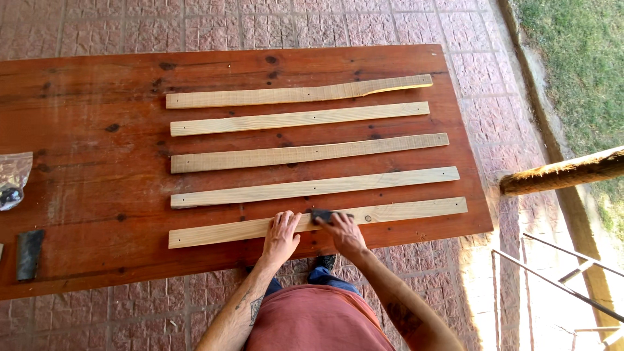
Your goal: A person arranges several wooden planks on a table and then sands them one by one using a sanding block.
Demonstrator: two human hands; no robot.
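1. Our right hand (342, 233) is closed on a small dark sanding block (321, 215), pressing it onto the nearest wooden slat (403, 209).
2. Our left hand (281, 235) lies open, palm flat on the same slat, just left of the block (fingers spread).
3. That slat lies along the near edge of a reddish wooden table (97, 195); four more slats (299, 155) lie parallel beyond it.
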